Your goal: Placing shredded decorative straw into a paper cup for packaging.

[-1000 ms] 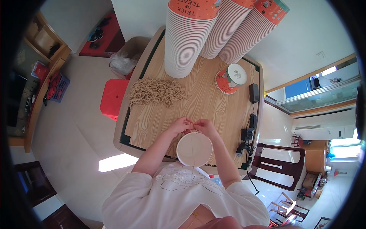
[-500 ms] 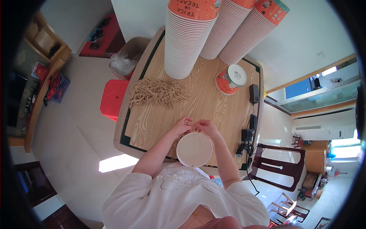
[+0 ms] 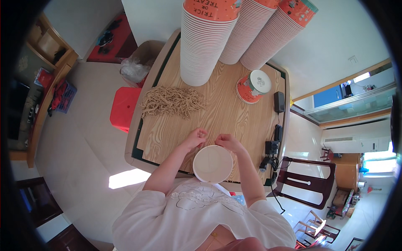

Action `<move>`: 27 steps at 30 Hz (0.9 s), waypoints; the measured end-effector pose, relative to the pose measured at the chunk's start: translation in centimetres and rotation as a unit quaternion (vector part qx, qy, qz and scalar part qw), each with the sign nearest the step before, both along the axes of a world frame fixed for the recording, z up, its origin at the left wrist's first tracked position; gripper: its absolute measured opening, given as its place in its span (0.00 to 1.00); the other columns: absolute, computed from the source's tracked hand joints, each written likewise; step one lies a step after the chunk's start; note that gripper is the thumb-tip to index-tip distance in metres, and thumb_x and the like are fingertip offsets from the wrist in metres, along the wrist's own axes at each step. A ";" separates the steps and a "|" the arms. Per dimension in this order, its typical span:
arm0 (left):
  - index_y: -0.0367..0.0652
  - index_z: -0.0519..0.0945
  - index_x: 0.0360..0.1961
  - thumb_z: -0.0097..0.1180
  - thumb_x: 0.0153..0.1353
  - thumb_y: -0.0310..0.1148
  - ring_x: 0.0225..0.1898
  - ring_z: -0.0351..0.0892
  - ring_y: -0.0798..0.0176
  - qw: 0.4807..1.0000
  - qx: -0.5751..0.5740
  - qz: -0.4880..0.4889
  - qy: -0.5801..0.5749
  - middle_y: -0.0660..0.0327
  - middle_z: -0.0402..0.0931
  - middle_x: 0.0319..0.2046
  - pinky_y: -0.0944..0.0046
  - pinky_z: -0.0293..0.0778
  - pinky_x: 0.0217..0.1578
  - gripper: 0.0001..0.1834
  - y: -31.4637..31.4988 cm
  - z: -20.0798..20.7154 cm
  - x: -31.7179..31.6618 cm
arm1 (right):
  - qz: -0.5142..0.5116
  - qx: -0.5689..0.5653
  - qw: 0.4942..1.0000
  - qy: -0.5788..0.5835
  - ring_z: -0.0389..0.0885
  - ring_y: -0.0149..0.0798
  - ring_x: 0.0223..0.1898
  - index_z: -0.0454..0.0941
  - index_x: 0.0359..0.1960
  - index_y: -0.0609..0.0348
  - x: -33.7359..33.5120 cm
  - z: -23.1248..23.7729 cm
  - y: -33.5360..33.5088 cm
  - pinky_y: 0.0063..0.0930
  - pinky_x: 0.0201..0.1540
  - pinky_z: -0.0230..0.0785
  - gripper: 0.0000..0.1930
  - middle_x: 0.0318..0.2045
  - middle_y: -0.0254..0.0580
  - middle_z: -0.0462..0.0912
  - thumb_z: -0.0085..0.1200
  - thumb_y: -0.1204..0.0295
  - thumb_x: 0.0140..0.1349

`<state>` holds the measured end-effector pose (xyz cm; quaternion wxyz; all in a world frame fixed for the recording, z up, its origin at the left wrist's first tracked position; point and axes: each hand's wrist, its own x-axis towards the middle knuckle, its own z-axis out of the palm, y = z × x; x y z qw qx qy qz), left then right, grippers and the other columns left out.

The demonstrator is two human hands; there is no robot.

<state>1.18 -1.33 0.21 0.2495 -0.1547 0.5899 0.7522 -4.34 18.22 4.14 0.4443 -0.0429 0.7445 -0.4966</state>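
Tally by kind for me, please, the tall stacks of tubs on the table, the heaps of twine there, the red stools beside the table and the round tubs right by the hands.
Tall stacks: 3
Twine heap: 1
Red stool: 1
Round tub: 1
Total: 6

lettering, dark, upside-down | orange cup | leftmost stack

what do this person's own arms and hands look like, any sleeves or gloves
The left hand and right hand are bare, without gloves. White short sleeves end near the elbows, leaving both forearms uncovered. No watch or bracelet shows; any small ring would be too fine to make out.
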 end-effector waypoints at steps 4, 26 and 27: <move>0.42 0.70 0.43 0.54 0.49 0.25 0.20 0.69 0.72 0.998 0.024 -0.054 -0.034 0.66 0.70 0.21 0.73 0.66 0.19 0.17 0.4 0.8 -0.2 | 0.017 0.015 1.000 -0.013 0.71 0.23 0.24 0.76 0.26 0.61 0.0 -0.1 0.2 0.17 0.26 0.63 0.08 0.21 0.31 0.76 0.52 0.69 0.52; 0.39 0.78 0.27 0.55 0.51 0.28 0.17 0.70 0.72 0.996 -0.070 -0.043 -0.036 0.64 0.74 0.18 0.72 0.65 0.17 0.04 2.7 -1.2 -1.1 | -0.009 -0.129 0.991 0.034 0.73 0.23 0.30 0.74 0.32 0.62 0.9 -1.8 0.4 0.16 0.35 0.67 0.05 0.28 0.31 0.76 0.50 0.81 0.54; 0.39 0.78 0.27 0.55 0.51 0.28 0.16 0.70 0.72 0.996 -0.073 -0.040 -0.030 0.64 0.74 0.18 0.72 0.65 0.17 0.04 2.9 -1.2 -1.2 | -0.009 -0.147 0.989 0.019 0.74 0.24 0.31 0.74 0.32 0.63 0.9 -2.1 0.6 0.16 0.35 0.68 0.04 0.28 0.32 0.77 0.50 0.81 0.54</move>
